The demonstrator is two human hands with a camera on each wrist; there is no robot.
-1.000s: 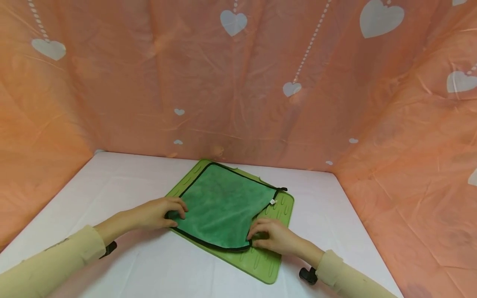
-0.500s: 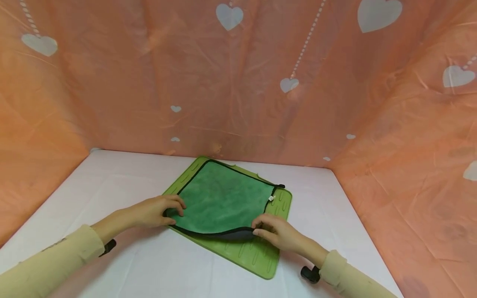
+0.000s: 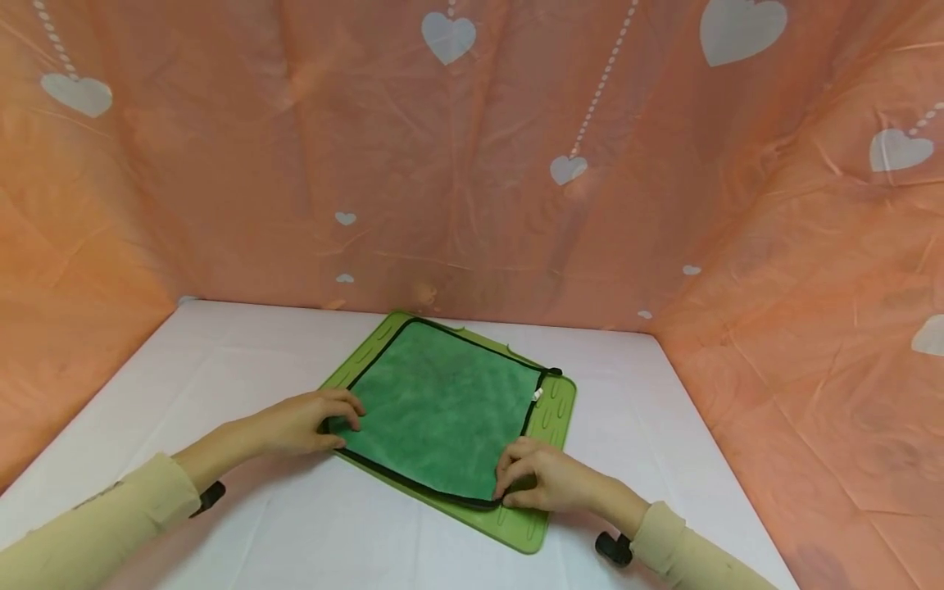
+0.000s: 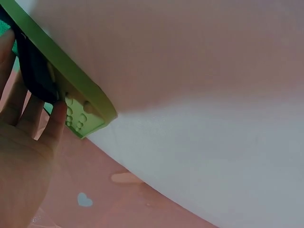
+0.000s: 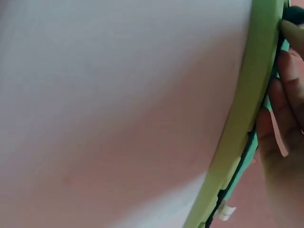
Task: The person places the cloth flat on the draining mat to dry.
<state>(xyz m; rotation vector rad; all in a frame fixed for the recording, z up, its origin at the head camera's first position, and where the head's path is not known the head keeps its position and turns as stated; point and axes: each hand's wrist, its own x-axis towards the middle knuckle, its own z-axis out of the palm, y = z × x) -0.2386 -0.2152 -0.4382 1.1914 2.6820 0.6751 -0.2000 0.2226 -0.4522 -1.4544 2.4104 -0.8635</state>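
Note:
A green cloth [image 3: 442, 401] with black edging lies spread over a light-green ribbed mat [image 3: 525, 533], both turned at an angle on the table. My left hand [image 3: 306, 422] pinches the cloth's left corner close to the mat's edge; in the left wrist view its fingers [image 4: 57, 118] reach the dark-edged corner. The near right corner is pinched between thumb and fingers of my right hand [image 3: 546, 475], low over the mat. A small white tag [image 3: 537, 394] sits on the cloth's right edge, below a black loop [image 3: 555, 372] at the far right corner.
The white tabletop [image 3: 243, 352] surrounds the mat. An orange curtain [image 3: 457, 164] with pale hearts stands behind the table and along both sides. Black wrist mounts [image 3: 614, 549] sit under the forearms.
The right hand first raised the near right corner of the cloth, then brought it down toward the near edge. That side now lies flatter and straighter. The left hand kept its hold.

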